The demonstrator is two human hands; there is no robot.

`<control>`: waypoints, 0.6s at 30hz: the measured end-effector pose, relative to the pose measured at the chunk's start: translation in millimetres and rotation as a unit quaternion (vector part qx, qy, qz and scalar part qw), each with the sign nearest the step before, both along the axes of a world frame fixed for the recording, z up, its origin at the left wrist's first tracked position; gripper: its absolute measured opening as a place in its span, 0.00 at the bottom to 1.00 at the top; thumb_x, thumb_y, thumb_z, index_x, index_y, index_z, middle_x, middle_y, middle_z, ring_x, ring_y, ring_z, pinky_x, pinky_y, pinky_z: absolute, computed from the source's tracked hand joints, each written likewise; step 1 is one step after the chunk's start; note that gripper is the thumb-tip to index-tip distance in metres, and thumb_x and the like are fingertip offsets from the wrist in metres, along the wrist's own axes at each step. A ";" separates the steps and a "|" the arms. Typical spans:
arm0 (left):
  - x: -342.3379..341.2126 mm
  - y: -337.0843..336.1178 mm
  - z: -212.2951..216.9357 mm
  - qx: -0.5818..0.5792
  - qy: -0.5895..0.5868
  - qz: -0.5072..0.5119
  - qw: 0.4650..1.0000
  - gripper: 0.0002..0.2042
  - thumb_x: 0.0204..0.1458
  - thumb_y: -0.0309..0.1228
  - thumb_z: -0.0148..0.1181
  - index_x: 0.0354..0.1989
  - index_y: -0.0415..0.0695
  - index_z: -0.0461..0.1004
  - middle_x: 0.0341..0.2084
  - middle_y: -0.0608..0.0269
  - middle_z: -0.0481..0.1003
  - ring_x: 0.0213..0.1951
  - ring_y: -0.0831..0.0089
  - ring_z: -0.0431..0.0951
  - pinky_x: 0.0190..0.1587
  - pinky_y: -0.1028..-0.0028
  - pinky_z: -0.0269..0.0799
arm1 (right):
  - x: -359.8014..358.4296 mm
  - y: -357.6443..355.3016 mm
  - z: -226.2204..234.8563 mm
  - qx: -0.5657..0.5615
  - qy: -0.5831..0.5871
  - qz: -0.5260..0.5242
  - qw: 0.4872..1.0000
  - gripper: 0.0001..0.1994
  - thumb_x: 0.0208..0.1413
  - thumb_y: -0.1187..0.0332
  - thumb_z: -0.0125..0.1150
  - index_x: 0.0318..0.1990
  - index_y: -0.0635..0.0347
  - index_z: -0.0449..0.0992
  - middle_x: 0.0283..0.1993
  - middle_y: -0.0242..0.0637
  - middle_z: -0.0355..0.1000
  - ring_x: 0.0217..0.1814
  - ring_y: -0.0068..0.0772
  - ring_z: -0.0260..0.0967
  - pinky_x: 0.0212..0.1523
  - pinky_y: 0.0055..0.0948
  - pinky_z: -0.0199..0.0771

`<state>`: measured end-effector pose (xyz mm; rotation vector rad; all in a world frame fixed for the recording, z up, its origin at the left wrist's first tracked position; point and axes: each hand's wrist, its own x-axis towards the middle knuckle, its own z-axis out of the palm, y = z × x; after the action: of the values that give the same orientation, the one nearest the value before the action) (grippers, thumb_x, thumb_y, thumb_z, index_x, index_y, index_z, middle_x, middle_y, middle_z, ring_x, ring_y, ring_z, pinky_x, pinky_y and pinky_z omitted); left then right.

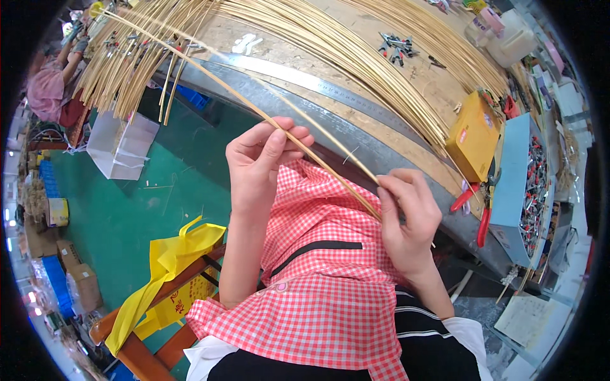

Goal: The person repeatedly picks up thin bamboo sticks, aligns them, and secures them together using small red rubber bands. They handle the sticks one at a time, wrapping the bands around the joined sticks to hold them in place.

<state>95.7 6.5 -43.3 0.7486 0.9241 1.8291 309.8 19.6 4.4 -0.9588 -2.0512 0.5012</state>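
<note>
My left hand point(257, 152) pinches a long thin tan rod point(219, 81) between thumb and fingers. That rod runs from the far left down toward my right hand. My right hand point(410, 219) closes thumb and fingers on a second thin rod point(318, 125), which slants up and left and blurs toward its far end. A fine pale strand point(350, 154) crosses this rod just beyond my right fingers. Both rods pass above my lap and a red-and-white checked apron point(318, 279). Whether the first rod's near end also touches my right hand, I cannot tell.
Bundles of tan rods point(356, 54) cover the workbench, with a steel ruler point(305, 79) along its edge. Small clips point(397, 47) lie behind. At right are a yellow box point(473, 136), red-handled pliers point(486, 209) and a blue box point(511, 190). Another person point(51, 89) works far left.
</note>
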 end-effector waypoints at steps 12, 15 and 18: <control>7.4 -1.0 8.3 -0.016 0.039 0.001 0.999 0.11 0.56 0.25 0.54 0.44 0.30 0.72 0.34 0.46 0.78 0.35 0.61 0.81 0.34 0.74 0.81 | -9.8 -3.5 -12.2 -0.036 -0.026 0.090 0.995 0.12 0.45 0.85 0.58 0.39 0.70 0.72 0.35 0.48 0.67 0.33 0.45 0.70 0.32 0.35 0.72; 8.5 -2.0 9.1 -0.019 0.034 -0.001 0.999 0.11 0.56 0.25 0.54 0.43 0.29 0.72 0.33 0.45 0.78 0.34 0.61 0.81 0.34 0.74 0.80 | -8.2 -1.3 -10.3 -0.061 -0.022 0.093 0.993 0.11 0.46 0.85 0.57 0.40 0.69 0.72 0.35 0.48 0.67 0.33 0.46 0.70 0.32 0.35 0.72; 9.9 -2.4 11.6 -0.018 0.031 -0.003 0.999 0.11 0.56 0.24 0.54 0.42 0.28 0.73 0.32 0.45 0.78 0.35 0.61 0.81 0.34 0.74 0.80 | -5.9 0.0 -9.3 -0.076 -0.019 0.101 0.992 0.10 0.46 0.84 0.58 0.39 0.69 0.73 0.35 0.47 0.67 0.33 0.45 0.71 0.32 0.35 0.72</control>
<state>105.7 4.2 -31.7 0.7888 0.9908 1.7884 304.0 19.7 -4.8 -0.8578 -2.1817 0.7614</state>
